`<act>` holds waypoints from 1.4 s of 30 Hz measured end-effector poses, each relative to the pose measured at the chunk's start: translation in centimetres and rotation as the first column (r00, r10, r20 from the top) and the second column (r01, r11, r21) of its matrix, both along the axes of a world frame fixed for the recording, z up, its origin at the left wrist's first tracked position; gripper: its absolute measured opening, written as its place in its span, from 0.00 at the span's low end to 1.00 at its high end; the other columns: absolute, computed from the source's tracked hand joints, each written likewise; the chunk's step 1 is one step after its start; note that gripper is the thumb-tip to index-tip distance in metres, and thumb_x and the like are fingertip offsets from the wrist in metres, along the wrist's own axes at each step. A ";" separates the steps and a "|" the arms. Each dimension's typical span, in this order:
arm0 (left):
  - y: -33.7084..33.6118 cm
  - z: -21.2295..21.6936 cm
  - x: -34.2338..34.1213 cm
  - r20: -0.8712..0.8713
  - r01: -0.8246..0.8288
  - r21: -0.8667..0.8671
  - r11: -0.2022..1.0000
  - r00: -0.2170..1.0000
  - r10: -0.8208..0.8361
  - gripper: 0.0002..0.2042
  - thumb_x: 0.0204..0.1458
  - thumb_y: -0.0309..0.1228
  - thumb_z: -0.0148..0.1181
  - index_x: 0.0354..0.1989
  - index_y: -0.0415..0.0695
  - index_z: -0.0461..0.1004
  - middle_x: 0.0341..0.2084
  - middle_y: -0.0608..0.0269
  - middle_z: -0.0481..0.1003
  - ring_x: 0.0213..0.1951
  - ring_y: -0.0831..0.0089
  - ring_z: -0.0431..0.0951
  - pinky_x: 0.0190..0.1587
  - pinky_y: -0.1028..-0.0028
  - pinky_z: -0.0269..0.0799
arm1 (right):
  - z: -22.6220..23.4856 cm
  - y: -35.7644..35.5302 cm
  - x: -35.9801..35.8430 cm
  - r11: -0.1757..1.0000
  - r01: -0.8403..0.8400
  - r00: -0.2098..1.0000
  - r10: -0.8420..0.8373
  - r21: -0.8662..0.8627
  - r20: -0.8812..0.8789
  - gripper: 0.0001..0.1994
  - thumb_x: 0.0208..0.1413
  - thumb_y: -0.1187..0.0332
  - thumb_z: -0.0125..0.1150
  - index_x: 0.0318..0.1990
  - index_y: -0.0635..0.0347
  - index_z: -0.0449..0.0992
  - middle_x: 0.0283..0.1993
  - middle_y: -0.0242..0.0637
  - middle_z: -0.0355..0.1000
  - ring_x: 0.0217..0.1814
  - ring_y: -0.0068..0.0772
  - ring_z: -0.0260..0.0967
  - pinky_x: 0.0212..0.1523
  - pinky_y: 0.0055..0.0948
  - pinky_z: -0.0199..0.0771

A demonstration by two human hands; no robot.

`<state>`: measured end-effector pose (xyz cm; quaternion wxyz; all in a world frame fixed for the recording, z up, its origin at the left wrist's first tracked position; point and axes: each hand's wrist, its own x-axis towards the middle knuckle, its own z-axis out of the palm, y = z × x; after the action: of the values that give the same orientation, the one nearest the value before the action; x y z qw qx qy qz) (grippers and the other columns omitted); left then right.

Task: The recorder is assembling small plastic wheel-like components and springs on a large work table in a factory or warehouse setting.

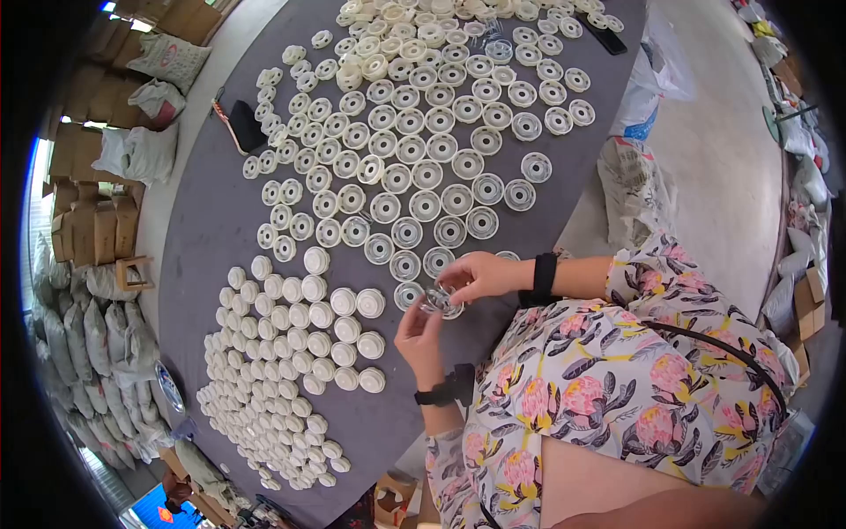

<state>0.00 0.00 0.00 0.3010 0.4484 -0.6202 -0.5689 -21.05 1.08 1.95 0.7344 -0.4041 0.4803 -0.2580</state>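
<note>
grey table (220, 220), pale floor (723, 167), stacked sacks (132, 150).

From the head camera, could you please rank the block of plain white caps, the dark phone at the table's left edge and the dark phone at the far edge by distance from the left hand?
From the left hand:
1. Block of plain white caps, just to its left.
2. Dark phone at the left edge, farther up the table.
3. Dark phone at the far edge, across the spread of ringed caps.

Head-worn fisheye looks steeply down, close over the grey table (211, 229).
</note>
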 end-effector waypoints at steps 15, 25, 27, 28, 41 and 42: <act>-9.3 -5.6 2.6 -0.007 -0.377 0.338 0.862 0.915 0.403 0.21 0.47 0.30 0.61 0.48 0.35 0.66 0.37 0.59 0.72 0.38 0.72 0.74 0.37 0.76 0.71 | 0.4 3.1 0.1 0.747 -0.318 0.878 0.000 -0.584 -0.478 0.22 0.48 0.67 0.58 0.53 0.54 0.63 0.50 0.38 0.64 0.49 0.43 0.65 0.48 0.37 0.68; -24.2 -8.1 1.4 0.586 -0.081 -0.539 0.839 0.680 0.442 0.24 0.40 0.31 0.65 0.46 0.32 0.67 0.41 0.49 0.71 0.41 0.62 0.73 0.45 0.69 0.67 | 0.2 6.6 -4.3 0.831 -0.015 0.792 -0.330 -0.556 -0.514 0.22 0.48 0.65 0.59 0.52 0.56 0.65 0.47 0.41 0.67 0.44 0.41 0.67 0.44 0.34 0.69; -22.9 -7.4 0.0 0.610 -0.045 -0.621 0.782 0.599 0.519 0.23 0.40 0.30 0.64 0.45 0.33 0.68 0.40 0.50 0.71 0.40 0.59 0.72 0.45 0.68 0.67 | 0.0 6.8 -4.7 0.886 0.113 0.804 -0.348 -0.450 -0.482 0.23 0.47 0.65 0.61 0.52 0.56 0.66 0.45 0.40 0.68 0.42 0.36 0.69 0.43 0.31 0.70; -21.9 -7.0 -0.8 0.540 -0.083 -0.532 0.843 0.733 0.414 0.22 0.40 0.29 0.63 0.46 0.34 0.69 0.41 0.50 0.71 0.41 0.61 0.72 0.46 0.69 0.66 | -0.2 6.7 -4.7 0.888 0.121 0.803 -0.351 -0.444 -0.482 0.23 0.47 0.65 0.61 0.52 0.56 0.66 0.45 0.40 0.68 0.42 0.36 0.69 0.43 0.31 0.70; -7.3 -2.9 -4.1 0.032 0.139 0.256 0.957 0.988 -0.152 0.19 0.44 0.19 0.59 0.47 0.38 0.68 0.38 0.64 0.70 0.35 0.82 0.70 0.33 0.84 0.66 | -1.7 0.9 -1.2 0.907 0.386 0.916 -0.399 0.169 0.051 0.25 0.53 0.59 0.56 0.55 0.62 0.59 0.43 0.39 0.68 0.37 0.24 0.69 0.32 0.26 0.73; -8.9 -3.8 -2.9 0.048 0.050 0.195 0.980 0.997 -0.060 0.16 0.44 0.19 0.58 0.45 0.38 0.69 0.36 0.65 0.70 0.34 0.82 0.69 0.33 0.84 0.66 | -1.6 1.0 -0.9 0.919 0.366 0.926 -0.375 0.148 0.040 0.26 0.54 0.57 0.55 0.56 0.62 0.58 0.43 0.38 0.68 0.37 0.24 0.69 0.33 0.25 0.73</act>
<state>-2.89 -8.87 -3.85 0.2236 0.4732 -0.5820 -0.6224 -21.99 2.08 0.39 0.7143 -0.2453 0.5397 -0.3719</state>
